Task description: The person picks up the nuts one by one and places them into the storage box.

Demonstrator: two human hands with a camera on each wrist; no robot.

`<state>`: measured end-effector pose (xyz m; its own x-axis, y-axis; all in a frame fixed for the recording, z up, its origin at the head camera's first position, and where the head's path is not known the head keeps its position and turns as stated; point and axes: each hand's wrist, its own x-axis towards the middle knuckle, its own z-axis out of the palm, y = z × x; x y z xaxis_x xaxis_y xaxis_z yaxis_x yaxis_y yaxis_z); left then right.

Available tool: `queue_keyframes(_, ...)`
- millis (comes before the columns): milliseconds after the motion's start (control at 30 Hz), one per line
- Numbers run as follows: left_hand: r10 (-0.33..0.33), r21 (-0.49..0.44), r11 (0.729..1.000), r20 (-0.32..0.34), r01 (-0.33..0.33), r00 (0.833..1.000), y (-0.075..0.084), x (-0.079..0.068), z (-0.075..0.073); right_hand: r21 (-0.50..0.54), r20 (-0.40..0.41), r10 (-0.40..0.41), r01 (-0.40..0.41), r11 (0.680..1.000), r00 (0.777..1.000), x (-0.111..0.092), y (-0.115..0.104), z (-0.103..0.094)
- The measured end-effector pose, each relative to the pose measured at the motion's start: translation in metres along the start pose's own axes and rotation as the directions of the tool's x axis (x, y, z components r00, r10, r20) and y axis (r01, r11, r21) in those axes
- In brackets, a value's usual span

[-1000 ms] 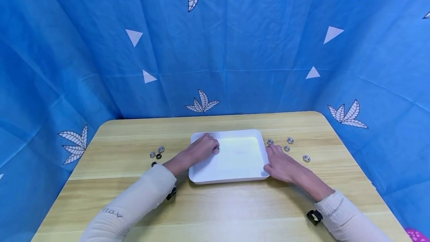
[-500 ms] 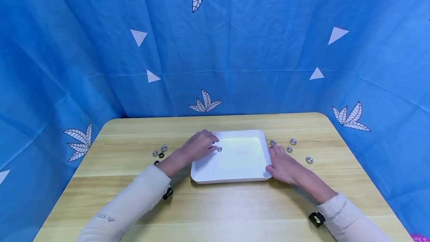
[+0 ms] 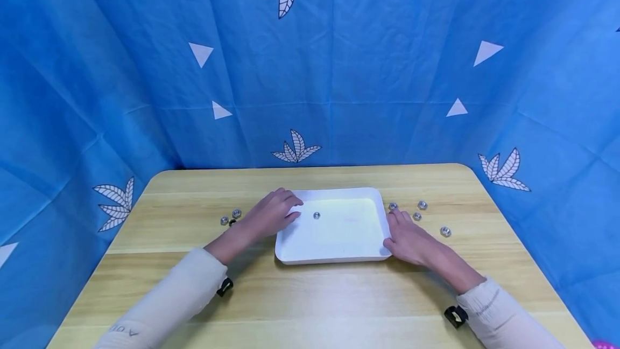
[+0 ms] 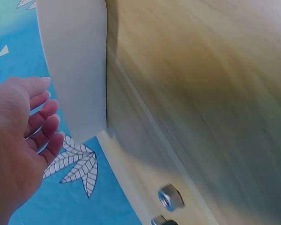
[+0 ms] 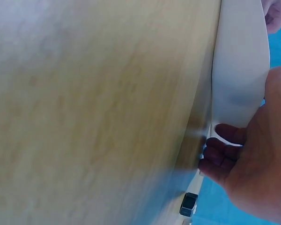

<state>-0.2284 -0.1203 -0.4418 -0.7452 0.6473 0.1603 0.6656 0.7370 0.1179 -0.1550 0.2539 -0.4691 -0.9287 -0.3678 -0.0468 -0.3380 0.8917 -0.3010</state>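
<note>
Work in hand: judged to be the setting of small nuts in a tray, with one piece just let go. One nut (image 3: 316, 215) is carried inside the tray (image 3: 346, 236), toward its left edge. The left hand (image 3: 270, 214) is placed over the tray's left edge, thumb and fingers parted, nothing held. The right hand (image 3: 409, 238) is set against the tray's right edge, fingers loosely bent; whether the wall is pinched cannot be told. For any further piece, a narrow thumb-and-finger pinch seems called for.

Tray: white, smooth, shallow, rectangular, corners rounded; placed mid-table, nearer the far edge.

Nuts, right: four silver pieces (image 3: 445, 231), scattered between the tray and the table's right edge.

Nuts, left: two silver pieces (image 3: 236, 213) and a dark one (image 3: 232, 222), partly hidden by the wrist, toward the table's left edge. Six-sided, shiny metal.

Table (image 3: 319, 306): pale, wood-grained, far corners rounded.

Cloth (image 3: 378, 42): blue, creased, leaf-printed, hung behind.
</note>
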Motion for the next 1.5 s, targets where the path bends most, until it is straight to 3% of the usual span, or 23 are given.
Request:
queue_keyframes(367,-0.053,-0.023,0.998,-0.042,0.052,0.998,-0.014,-0.023,-0.006,0.009,-0.001,0.008,-0.008,1.000,1.000,-0.001,-0.004,0.002)
queue_keyframes(767,-0.049,-0.076,0.996,-0.090,0.042,0.995,-0.024,-0.049,-0.008,-0.007,-0.017,0.000,0.000,1.000,1.000,0.000,-0.004,0.002)
queue_keyframes(1067,-0.106,-0.148,0.985,-0.098,0.091,0.989,-0.036,-0.071,-0.010,0.023,0.014,0.026,-0.027,0.999,1.000,-0.002,-0.004,-0.001)
queue_keyframes(1367,-0.161,-0.266,0.952,-0.013,0.151,0.987,-0.051,-0.095,-0.015,0.022,0.009,0.025,-0.026,0.999,1.000,-0.003,-0.004,-0.001)
queue_keyframes(1500,-0.171,-0.269,0.948,0.008,0.167,0.985,-0.056,-0.104,-0.015,0.025,0.014,0.025,-0.025,0.999,1.000,-0.002,-0.005,0.000)
